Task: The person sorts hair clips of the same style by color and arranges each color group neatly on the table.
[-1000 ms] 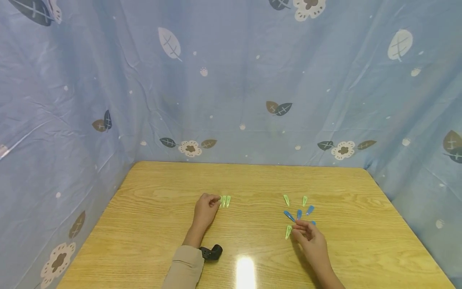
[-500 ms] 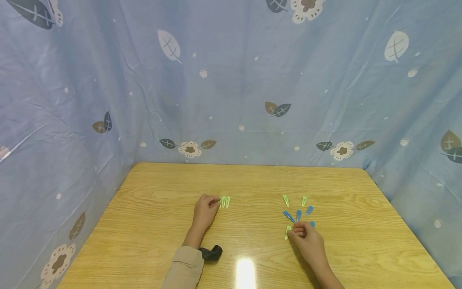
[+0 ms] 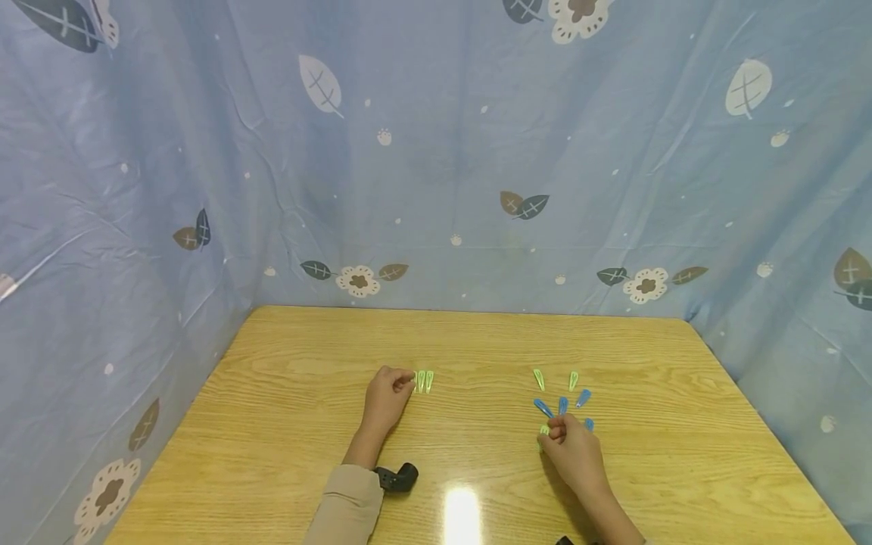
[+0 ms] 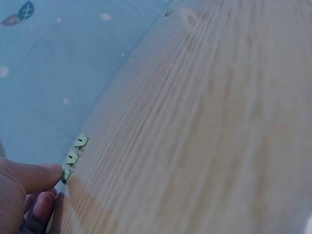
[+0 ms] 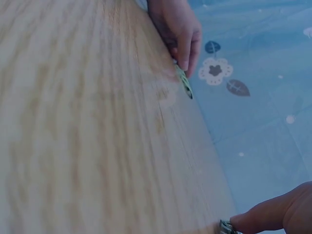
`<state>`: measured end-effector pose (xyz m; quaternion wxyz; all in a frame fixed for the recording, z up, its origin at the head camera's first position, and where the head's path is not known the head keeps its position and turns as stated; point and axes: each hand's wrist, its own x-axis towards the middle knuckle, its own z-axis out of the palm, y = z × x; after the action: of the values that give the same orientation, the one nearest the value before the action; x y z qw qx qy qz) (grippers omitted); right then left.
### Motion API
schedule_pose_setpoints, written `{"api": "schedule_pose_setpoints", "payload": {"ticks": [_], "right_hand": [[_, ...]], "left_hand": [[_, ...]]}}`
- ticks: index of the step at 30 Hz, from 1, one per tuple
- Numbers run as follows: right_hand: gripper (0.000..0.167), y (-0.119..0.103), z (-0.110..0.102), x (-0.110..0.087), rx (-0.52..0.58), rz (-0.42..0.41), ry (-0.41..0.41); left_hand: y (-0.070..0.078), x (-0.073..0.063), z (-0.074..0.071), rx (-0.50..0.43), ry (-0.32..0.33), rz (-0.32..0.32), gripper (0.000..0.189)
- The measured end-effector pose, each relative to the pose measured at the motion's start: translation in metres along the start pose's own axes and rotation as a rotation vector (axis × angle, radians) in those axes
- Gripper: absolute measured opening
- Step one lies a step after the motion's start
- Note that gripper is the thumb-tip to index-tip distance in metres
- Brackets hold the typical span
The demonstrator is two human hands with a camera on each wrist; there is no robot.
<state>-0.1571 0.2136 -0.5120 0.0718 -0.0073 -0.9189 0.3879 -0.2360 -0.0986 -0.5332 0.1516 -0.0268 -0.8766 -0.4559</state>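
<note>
My left hand (image 3: 387,397) lies at the left end of a short row of green snap hair clips (image 3: 429,381). Its thumb and finger pinch the nearest green hair clip (image 4: 66,174), while two more (image 4: 72,157) stand beside it in the left wrist view. On the right, my right hand (image 3: 574,452) has its thumb and fingertips on another green hair clip (image 3: 543,431), partly covered by the hand. The right wrist view shows the thumb pressed to the end of that clip (image 5: 224,226); the curled fingers are mostly out of that view.
Just beyond my right hand lie several blue hair clips (image 3: 543,408). Two loose green clips (image 3: 539,379) (image 3: 574,380) lie farther back. The wooden table (image 3: 477,348) ends at a blue patterned curtain (image 3: 422,189). A black wrist camera (image 3: 398,478) sits on my left wrist.
My right hand has moved slightly left and closed in on the green hair clip, covering more of it. My left hand stays by the row.
</note>
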Motion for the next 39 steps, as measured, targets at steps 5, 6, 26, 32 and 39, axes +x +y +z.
{"api": "schedule_pose_setpoints", "payload": {"ticks": [5,6,26,32,39], "right_hand": [[0.022,0.0,0.0,0.0,-0.013,-0.008,0.017],[0.022,0.001,0.0,0.0,-0.013,-0.007,0.019],[0.027,0.01,0.006,0.002,0.275,0.054,0.01],[0.029,0.01,0.006,0.002,0.29,0.052,-0.002],[0.029,0.008,0.006,0.003,0.303,0.043,-0.015]], "left_hand": [[0.001,0.0,-0.001,0.001,0.009,0.013,0.014],[0.001,-0.001,-0.001,0.0,0.008,0.014,0.014],[0.002,0.0,-0.001,-0.011,0.003,-0.002,0.014],[0.001,-0.001,-0.001,-0.005,0.003,0.016,0.014],[0.0,-0.002,-0.001,0.002,0.006,0.023,0.014]]}}
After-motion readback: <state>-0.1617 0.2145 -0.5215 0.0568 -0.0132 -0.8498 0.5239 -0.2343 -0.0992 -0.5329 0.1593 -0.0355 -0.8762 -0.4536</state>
